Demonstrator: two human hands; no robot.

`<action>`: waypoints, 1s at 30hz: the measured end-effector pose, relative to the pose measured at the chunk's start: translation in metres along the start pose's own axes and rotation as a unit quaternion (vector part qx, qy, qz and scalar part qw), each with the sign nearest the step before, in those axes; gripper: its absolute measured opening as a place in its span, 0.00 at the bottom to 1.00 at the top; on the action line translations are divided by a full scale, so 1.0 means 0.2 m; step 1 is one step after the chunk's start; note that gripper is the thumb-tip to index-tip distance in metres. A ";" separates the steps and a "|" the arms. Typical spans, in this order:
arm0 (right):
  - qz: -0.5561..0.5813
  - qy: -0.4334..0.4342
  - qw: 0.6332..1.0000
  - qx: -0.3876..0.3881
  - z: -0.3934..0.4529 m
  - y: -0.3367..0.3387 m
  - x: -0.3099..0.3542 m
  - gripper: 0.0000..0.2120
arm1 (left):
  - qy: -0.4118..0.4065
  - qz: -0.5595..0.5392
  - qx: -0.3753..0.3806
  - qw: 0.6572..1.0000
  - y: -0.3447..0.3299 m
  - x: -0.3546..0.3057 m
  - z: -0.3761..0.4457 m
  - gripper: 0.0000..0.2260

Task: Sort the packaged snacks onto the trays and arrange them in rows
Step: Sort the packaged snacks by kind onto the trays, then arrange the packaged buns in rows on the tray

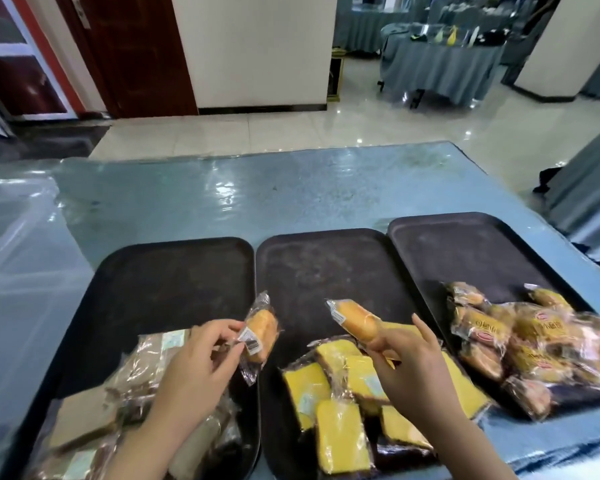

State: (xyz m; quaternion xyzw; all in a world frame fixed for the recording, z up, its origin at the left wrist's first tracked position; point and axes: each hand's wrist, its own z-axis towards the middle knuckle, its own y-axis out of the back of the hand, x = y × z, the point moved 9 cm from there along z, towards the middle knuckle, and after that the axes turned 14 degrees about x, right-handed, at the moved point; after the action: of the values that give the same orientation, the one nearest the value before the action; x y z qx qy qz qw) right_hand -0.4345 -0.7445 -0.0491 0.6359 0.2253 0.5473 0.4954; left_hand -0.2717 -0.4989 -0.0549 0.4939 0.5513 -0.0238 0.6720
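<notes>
Left hand: the left hand (194, 362), lower left of centre, has thumb and fingertips pinched shut on the edge of a wrapped golden bun (258, 332), held up over the gap between the left tray (174, 268) and the middle tray (326, 265).
Right hand: the right hand (409, 362), lower centre, has its fingers closed around the end of a second wrapped bun (355, 322), tilted up and left above the middle tray.
Left tray: brown and pale packets (94, 410) heaped at its near end.
Middle tray: yellow cake slices (333, 400) in clear wrap, loosely piled near the bottom of the frame.
Right tray: the right tray (465, 251) carries a jumbled heap of bun packets (534, 344) at lower right.
Surface: blue table (222, 195) under all three trays.
</notes>
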 end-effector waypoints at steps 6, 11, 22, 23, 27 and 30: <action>0.027 -0.021 0.999 -0.014 -0.08 0.01 -0.27 0.15 | -0.018 -0.016 0.060 0.998 -0.29 -0.15 0.15 0.09; 0.044 -0.009 0.999 -0.013 -0.09 0.12 -0.57 0.08 | -0.009 -0.052 0.074 0.996 -0.52 -0.31 0.27 0.11; 0.000 0.037 0.999 0.016 -0.09 0.64 -1.44 0.07 | -0.014 -0.051 0.008 0.999 -1.27 -0.99 0.60 0.11; -0.001 0.042 0.999 0.019 -0.08 0.68 -1.51 0.06 | -0.025 -0.042 0.004 0.999 -1.34 -1.06 0.63 0.11; -0.022 0.048 0.998 0.024 -0.07 0.84 -1.76 0.09 | -0.094 0.077 -0.012 0.993 -1.61 -1.33 0.70 0.09; -0.029 0.071 0.997 0.007 -0.07 0.96 -1.86 0.09 | -0.142 0.159 -0.020 0.977 -1.80 -1.45 0.75 0.07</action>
State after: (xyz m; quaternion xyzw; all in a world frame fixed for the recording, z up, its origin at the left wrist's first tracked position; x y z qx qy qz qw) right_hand -0.6073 -1.1259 -0.0583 0.5921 0.2817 0.5748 0.4895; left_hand -0.4853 -0.9343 -0.0781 0.5536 0.3650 0.0242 0.7482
